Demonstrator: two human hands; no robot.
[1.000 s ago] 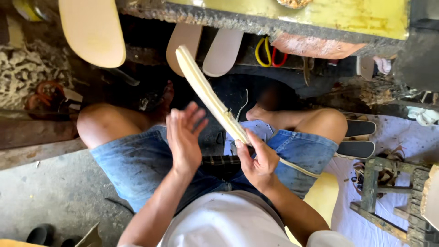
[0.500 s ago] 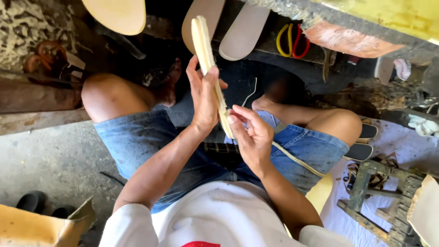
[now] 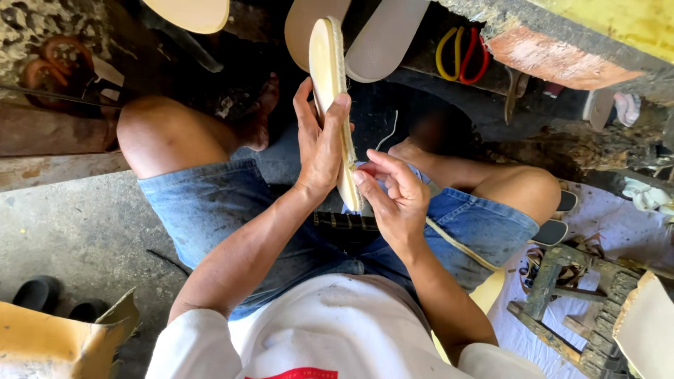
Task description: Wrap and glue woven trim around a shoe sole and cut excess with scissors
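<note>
Head view, looking down on a seated person's lap: the left hand (image 3: 319, 144) is wrapped around a pale, flat shoe sole (image 3: 328, 77), thumb on one face and fingers on the other, holding it upright on its edge above the knees. Its shape is a long oval, smooth and cream on the face, with a rough braided rope trim (image 3: 344, 105) along the rim. The right hand (image 3: 393, 196) is pinched shut on the lower end of that trim, where the strip meets the sole's tip, thumb and forefinger pressed together. A loose tail of the same tan strip (image 3: 456, 242) runs from there down across the right thigh of the frayed denim shorts (image 3: 210, 203).

Half a second ago the sole leaned more to the left and the hands sat lower and closer to the body; now the sole stands straighter, and the left hand has slid up its length.

Beyond the knees, two more blank soles (image 3: 382, 35) hang side by side, with yellow and red loops (image 3: 456, 52) beside them under a rough bench edge (image 3: 562, 60). A worn green wooden stool (image 3: 562, 302) stands at the right on white cloth, and torn cardboard (image 3: 63, 337) lies at lower left on the concrete floor
</note>
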